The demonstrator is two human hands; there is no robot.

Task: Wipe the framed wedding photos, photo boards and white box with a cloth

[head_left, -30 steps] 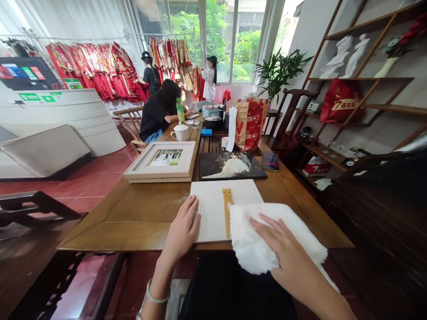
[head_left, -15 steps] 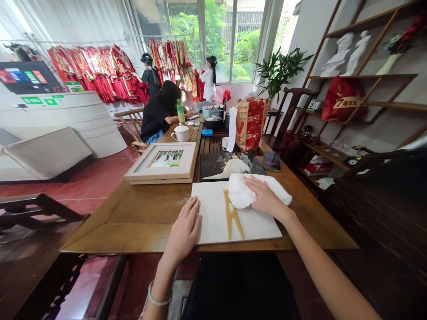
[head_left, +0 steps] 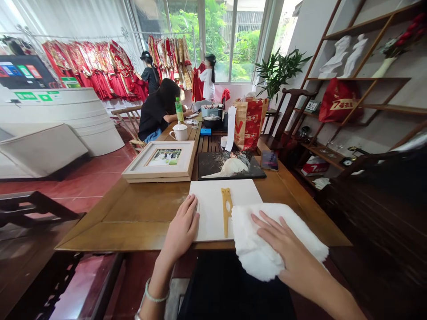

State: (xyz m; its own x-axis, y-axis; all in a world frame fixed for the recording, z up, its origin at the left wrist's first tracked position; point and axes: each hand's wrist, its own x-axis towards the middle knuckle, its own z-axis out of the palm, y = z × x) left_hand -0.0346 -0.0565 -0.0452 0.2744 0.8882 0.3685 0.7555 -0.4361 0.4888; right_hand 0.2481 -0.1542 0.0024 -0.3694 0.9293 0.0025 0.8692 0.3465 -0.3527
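A white flat board (head_left: 208,213) lies at the front of the wooden table. On it is a yellow-tan cut-out shape (head_left: 226,206) with a hole in its middle; the cloth hides its right lower part. My left hand (head_left: 183,224) rests with stretched fingers along the board's left edge. My right hand (head_left: 283,242) lies flat, fingers a little apart, on top of a white fluffy cloth (head_left: 251,264). The cloth covers the board's right front corner and hangs past the table's front edge. Beyond the board is a dark photo panel (head_left: 210,165) showing a white gown.
Stacked pale picture frames (head_left: 140,171) lie left of the photo panel on the table (head_left: 133,222). Farther back are a white lidded cup (head_left: 180,132), a red-and-tan paper bag (head_left: 248,126) and a phone (head_left: 269,160). A person (head_left: 156,111) sits at the table's far left.
My right hand has slid the white cloth toward me and to the right, over the board's front edge. More of the board's far part shows. My left hand has stayed at the left edge.
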